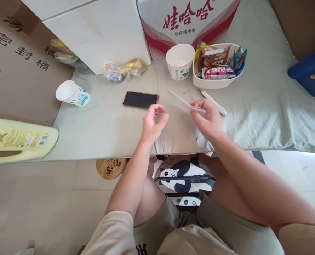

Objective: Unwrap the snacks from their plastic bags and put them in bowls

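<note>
My right hand [206, 115] is closed on a thin translucent plastic strip [180, 100], blurred by motion, that points up and to the left. Crinkled clear film shows at the fingers; its exact kind I cannot make out. My left hand [154, 122] is held apart from it, fingers loosely curled, thumb away from them, with nothing in it. Just beyond the left hand lies a black phone [141, 99], face up on the pale green cloth [104, 131]. A white utility knife [215, 103] lies right behind the right hand.
A paper cup [180, 62] stands beside a white bin [213, 84] of packaged snacks. Another paper cup [72, 93] lies tilted at the left, near wrapped snacks [124, 71]. Cardboard boxes [185, 21] line the back. A yellow jug [22, 138] lies at the left edge.
</note>
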Available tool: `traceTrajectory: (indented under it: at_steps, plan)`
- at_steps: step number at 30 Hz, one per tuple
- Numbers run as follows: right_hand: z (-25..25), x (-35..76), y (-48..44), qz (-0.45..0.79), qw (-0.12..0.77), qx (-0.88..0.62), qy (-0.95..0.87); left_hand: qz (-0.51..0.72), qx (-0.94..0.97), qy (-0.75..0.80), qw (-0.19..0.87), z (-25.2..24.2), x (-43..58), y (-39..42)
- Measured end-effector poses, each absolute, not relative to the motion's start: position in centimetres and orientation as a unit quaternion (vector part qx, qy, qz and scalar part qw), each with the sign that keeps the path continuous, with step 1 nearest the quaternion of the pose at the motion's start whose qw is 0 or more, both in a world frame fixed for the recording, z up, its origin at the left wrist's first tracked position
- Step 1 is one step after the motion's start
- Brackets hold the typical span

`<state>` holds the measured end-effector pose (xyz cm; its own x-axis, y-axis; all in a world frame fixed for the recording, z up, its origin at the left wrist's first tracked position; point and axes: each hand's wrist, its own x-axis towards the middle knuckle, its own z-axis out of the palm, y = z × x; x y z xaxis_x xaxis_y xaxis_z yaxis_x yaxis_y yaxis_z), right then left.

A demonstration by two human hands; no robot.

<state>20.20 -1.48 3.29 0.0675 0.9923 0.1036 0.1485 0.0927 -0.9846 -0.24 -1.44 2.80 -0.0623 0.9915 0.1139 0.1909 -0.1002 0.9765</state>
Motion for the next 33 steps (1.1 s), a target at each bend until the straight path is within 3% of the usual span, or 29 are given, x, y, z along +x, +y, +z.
traceTrajectory:
  at_steps: [6, 11, 15, 19, 25, 28, 30, 33]
  plan:
    - [3.8, 19.4, -2.3, 0.563, 0.472, -0.403, -0.545, 0.44, 0.55, 0.46, 0.541, 2.4, 2.9, -1.5]
    - [3.4, 20.1, -1.2, 0.438, 0.525, -0.519, -0.513, 0.52, 0.456, 0.484, 0.536, 2.2, 3.8, -0.4]
    - [3.2, 20.3, -0.4, 0.54, 0.484, -0.454, -0.517, 0.487, 0.442, 0.491, 0.572, 2.5, 3.7, -0.6]
    - [3.7, 19.9, -0.2, 0.599, 0.442, -0.447, -0.496, 0.513, 0.438, 0.558, 0.482, 2.9, 2.3, 0.0]
    - [4.8, 19.7, 0.2, 0.606, 0.404, -0.473, -0.496, 0.553, 0.495, 0.636, 0.212, 8.2, 0.5, 7.2]
    - [5.0, 19.4, 0.8, 0.603, 0.403, -0.464, -0.509, 0.47, 0.589, 0.643, 0.135, 12.1, 3.0, 13.6]
    - [5.1, 19.1, 1.2, 0.602, 0.406, -0.462, -0.509, 0.228, 0.726, 0.647, 0.053, 13.3, 5.7, 17.9]
    - [5.1, 18.8, 1.7, 0.609, 0.415, -0.455, -0.5, 0.077, 0.763, 0.629, 0.128, 12.5, 9.3, 22.6]
